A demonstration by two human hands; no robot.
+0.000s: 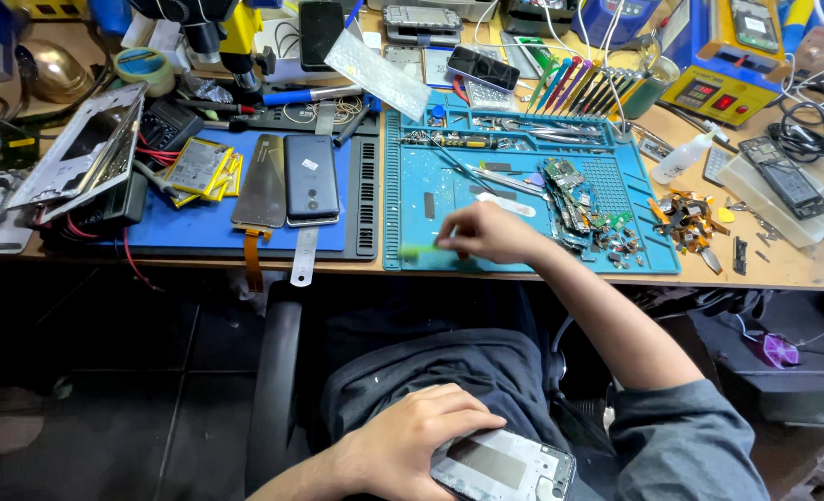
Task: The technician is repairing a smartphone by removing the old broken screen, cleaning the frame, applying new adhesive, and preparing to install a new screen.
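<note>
Two hands were at work over a crowded repair bench. Low in the frame, just right of centre, the left hand (412, 441) lay on the person's lap with its fingers curled around the edge of a phone frame (507, 467), a pale, stripped shell with a grey inner panel, gripping it from the left side. Near the middle of the frame, the right hand (491, 232) reached out over the blue work mat (431, 209), fingers pinched narrow on a small green tool (418, 250) that was blurred; its tip pointed left, close to the mat's front edge. What kind of tool it was could not be told.

Right of that hand, on the same mat, sat a heap of circuit boards (579, 204) and small loose parts. Tweezers (495, 178) lay just above the hand. Toward the left centre of the frame, two phones (289, 179) lay side by side, backs up, on a darker blue pad, with a metal ruler (304, 255) hanging over the bench edge below them. Yellow-edged batteries (200, 169) lay left of the phones, and an open metal chassis (83, 148) leaned at the far left. Along the upper right stood a cup of coloured-handled tools (579, 88), a yellow box with a red switch (720, 93) and a small white squeeze bottle (683, 158).
</note>
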